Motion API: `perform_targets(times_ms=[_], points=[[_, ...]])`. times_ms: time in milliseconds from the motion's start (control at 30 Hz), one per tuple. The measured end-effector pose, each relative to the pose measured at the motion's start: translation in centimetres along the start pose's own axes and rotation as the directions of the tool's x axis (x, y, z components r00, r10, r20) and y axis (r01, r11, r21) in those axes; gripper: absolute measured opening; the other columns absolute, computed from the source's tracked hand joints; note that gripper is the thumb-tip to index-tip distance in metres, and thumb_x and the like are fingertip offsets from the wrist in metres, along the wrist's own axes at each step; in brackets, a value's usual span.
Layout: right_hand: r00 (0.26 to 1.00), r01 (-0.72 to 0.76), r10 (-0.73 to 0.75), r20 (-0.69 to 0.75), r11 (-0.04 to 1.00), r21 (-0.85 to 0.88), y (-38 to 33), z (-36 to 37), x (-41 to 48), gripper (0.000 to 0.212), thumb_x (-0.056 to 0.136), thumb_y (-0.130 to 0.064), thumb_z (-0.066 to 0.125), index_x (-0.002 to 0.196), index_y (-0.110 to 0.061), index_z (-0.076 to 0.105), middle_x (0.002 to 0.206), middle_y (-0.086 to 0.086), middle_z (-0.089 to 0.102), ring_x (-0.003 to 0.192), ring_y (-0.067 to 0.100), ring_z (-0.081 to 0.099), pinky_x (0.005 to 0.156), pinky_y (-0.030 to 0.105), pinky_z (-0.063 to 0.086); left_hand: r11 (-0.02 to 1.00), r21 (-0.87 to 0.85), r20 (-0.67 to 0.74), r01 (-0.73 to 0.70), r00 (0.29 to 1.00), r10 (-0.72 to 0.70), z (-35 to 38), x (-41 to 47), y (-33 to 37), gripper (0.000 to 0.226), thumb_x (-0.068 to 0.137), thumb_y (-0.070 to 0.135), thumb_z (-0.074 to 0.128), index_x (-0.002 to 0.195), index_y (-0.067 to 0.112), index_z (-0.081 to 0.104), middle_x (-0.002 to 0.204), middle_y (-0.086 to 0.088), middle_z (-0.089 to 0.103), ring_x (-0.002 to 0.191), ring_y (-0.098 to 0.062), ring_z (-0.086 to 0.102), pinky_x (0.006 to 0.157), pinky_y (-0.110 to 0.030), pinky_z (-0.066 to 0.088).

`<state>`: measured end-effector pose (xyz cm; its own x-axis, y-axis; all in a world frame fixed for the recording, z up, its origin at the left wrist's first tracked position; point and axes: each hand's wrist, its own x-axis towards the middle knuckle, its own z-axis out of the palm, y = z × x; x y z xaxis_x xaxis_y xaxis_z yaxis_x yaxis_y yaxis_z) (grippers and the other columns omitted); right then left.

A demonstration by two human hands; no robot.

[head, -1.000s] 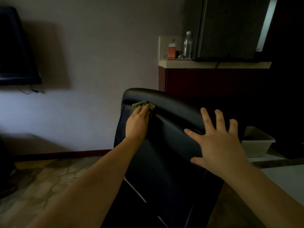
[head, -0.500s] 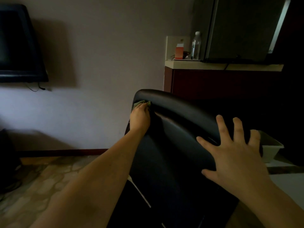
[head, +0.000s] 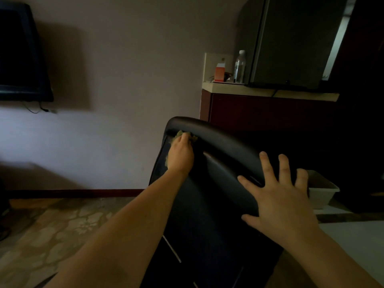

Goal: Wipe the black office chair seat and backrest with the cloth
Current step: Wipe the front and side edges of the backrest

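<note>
Black office chair [head: 207, 235] fills the lower middle of your view, close in front of you, in a dim room. Its backrest [head: 224, 167] rises at a slant to a padded top roll. The seat cannot be made out in the dark lower part.

At far left a dark screen [head: 18, 50] hangs on the pale wall, above a patterned floor [head: 62, 225].

Moving right, your left arm reaches forward and up. Your left hand [head: 180, 155] has its fingers curled round a bunched green cloth [head: 180, 134] and presses it into the groove just under the top roll, near the backrest's left corner. That grip likely lets you push the cloth into the seam, where dust would collect.

Further right, your right hand [head: 278, 196] lies flat on the backrest's upper right edge, fingers spread wide and holding nothing. It appears to brace the chair so it does not swivel or roll under the wiping pressure.

Behind the chair, a counter [head: 270, 92] carries an orange carton [head: 219, 74] and a clear bottle [head: 239, 67], well apart from your hands. A pale tub [head: 324, 191] sits low at right, just beyond your right fingertips in the view.

Judging by this, you are on the backrest's top; the seat has yet to be checked.
</note>
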<state>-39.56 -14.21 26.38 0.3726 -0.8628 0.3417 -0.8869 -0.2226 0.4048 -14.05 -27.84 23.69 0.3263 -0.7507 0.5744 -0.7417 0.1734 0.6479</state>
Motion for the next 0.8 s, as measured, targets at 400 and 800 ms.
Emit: perform_targets(times_ms=[400,800], points=[[0.998,-0.007,0.009,0.068,1.0,-0.018,-1.0,-1.7,-1.2,0.096,0.082,-0.077,0.055,0.158,-0.042,0.008,0.163,0.021,-0.025,0.146,0.056,-0.014,0.113,0.071,0.011,0.933,-0.135,0.013,-0.334,0.941,0.338,0.1,-8.4,4.5,0.02,0.101,0.012,0.053,0.116,0.02,0.064,0.118,0.004,0.066,0.101,-0.01,0.061,0.086,-0.022,0.048],[0.997,-0.016,0.016,0.069,1.0,-0.005,-0.9,-2.9,-4.7,0.094,0.082,-0.073,0.06,0.158,-0.038,0.016,0.163,0.023,-0.021,0.145,0.059,-0.014,0.112,0.072,0.007,0.976,-0.159,0.091,-0.149,0.982,0.165,-0.9,-9.5,7.5,0.029,0.101,0.005,0.048,0.119,0.019,0.066,0.119,-0.004,0.069,0.107,-0.023,0.064,0.088,-0.028,0.046]])
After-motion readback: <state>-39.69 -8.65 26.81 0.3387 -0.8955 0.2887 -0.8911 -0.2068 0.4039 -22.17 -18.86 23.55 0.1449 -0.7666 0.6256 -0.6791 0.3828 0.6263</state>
